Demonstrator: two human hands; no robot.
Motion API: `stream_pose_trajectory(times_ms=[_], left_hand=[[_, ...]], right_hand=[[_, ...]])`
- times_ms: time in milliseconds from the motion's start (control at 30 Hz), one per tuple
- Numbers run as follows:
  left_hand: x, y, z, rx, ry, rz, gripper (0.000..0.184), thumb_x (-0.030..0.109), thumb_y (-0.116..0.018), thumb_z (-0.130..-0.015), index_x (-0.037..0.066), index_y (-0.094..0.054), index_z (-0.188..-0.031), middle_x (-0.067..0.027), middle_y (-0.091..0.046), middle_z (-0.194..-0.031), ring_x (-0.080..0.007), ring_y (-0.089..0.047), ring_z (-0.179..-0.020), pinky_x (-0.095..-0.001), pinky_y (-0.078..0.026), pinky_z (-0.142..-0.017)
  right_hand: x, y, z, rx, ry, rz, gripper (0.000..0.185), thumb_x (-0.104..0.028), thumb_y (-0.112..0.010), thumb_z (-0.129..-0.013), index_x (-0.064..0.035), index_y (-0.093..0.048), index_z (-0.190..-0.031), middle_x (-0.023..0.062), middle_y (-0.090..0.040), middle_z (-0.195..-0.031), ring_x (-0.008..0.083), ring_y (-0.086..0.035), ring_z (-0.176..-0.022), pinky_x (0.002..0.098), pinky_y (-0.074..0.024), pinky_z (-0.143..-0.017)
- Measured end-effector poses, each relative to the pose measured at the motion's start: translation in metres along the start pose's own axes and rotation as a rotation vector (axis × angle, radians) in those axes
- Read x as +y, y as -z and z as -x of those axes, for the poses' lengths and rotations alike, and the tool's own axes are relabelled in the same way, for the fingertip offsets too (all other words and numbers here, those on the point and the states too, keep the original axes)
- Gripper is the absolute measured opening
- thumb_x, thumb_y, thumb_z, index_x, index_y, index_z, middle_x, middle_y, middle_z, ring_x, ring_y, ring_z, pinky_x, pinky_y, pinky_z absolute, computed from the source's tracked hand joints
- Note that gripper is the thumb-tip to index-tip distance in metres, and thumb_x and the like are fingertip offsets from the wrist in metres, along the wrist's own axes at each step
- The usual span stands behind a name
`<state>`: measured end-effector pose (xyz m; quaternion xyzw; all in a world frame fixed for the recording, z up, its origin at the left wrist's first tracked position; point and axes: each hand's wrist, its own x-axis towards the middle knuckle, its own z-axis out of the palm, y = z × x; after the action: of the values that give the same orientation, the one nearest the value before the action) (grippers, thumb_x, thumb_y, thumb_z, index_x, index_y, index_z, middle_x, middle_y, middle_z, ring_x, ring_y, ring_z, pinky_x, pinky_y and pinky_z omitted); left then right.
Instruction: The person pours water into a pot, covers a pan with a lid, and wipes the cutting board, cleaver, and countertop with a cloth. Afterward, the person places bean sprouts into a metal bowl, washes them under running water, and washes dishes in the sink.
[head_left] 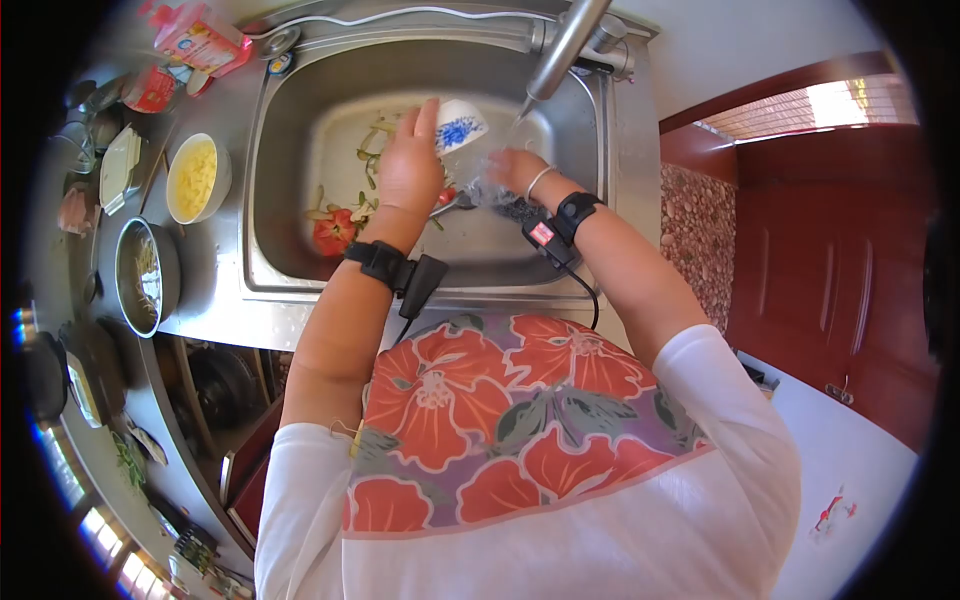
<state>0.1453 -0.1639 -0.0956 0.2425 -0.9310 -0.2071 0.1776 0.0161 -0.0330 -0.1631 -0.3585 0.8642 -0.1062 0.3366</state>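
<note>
My left hand (412,165) is over the middle of the steel sink (300,120), gripping a white bowl (470,112) with a blue floral pattern. The bowl is tilted, and my palm hides part of it. Close by on the right, my right hand (518,172) is in the stream below the tap (562,55). Splashing water and motion blur its fingers, so their pose is unclear. Between and below my hands lies a dark metal utensil that looks like a spoon (458,201). Red vegetable scraps (335,232) and green trimmings (370,155) lie on the sink bottom.
Left of the sink, the counter holds a white bowl of pale yellow pieces (200,178) and a metal bowl (147,277) with thin strips in liquid. A pink bottle (200,38) stands at the back left. A red-brown door (830,250) is on the right.
</note>
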Motion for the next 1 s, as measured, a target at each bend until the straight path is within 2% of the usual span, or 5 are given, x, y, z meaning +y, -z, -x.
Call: stream_pose_trajectory(times_ms=[233,300,400,600,1000], left_hand=[[-0.047,-0.001,0.002,-0.066,0.591,0.692,0.06,-0.008,-0.044,-0.064,0.006,-0.035,-0.122,-0.0174,-0.044,-0.116,-0.0386,-0.049,-0.103,-0.0441,-0.046,-0.083],[-0.055,0.004,0.013,-0.36,1.094,1.495,0.062,-0.008,-0.042,-0.064,0.005,-0.031,-0.124,-0.0162,-0.041,-0.118,-0.0401,-0.048,-0.104,-0.0494,-0.046,-0.083],[-0.078,-0.015,0.031,-0.499,1.292,1.585,0.065,-0.007,-0.041,-0.065,0.01,-0.027,-0.126,-0.0148,-0.038,-0.12,-0.039,-0.047,-0.105,-0.0565,-0.045,-0.081],[-0.043,-0.022,0.034,-0.587,0.965,1.521,0.066,-0.004,-0.044,-0.067,0.018,-0.027,-0.127,-0.0137,-0.041,-0.117,-0.0337,-0.05,-0.101,-0.0524,-0.047,-0.08],[0.002,-0.01,0.033,-0.794,0.857,1.612,0.062,-0.008,-0.041,-0.064,0.012,-0.034,-0.122,-0.0131,-0.048,-0.109,-0.0323,-0.057,-0.092,-0.0506,-0.053,-0.071]], right_hand=[[0.037,-0.058,-0.008,-0.374,0.008,0.73,0.032,-0.015,-0.057,-0.072,-0.0108,-0.061,-0.103,0.0138,-0.062,-0.1,0.031,-0.058,-0.092,0.041,-0.0437,-0.083],[0.042,-0.056,-0.019,-0.24,-0.017,0.522,0.032,-0.013,-0.058,-0.07,-0.0105,-0.061,-0.102,0.0157,-0.061,-0.098,0.032,-0.059,-0.09,0.0389,-0.0448,-0.081],[0.03,-0.014,-0.002,-0.005,0.009,0.133,0.032,-0.013,-0.059,-0.069,-0.0064,-0.06,-0.1,0.0186,-0.061,-0.095,0.0328,-0.059,-0.087,0.0362,-0.0459,-0.079],[-0.025,0.055,0.052,0.493,0.251,-0.143,0.034,-0.02,-0.06,-0.07,-0.0036,-0.057,-0.099,0.0199,-0.059,-0.089,0.0338,-0.058,-0.084,0.0387,-0.0465,-0.075],[-0.052,0.021,0.037,-0.084,0.52,0.028,0.02,-0.01,-0.056,-0.07,-0.0136,-0.067,-0.086,0.0104,-0.063,-0.088,0.0272,-0.06,-0.083,0.0331,-0.046,-0.073]])
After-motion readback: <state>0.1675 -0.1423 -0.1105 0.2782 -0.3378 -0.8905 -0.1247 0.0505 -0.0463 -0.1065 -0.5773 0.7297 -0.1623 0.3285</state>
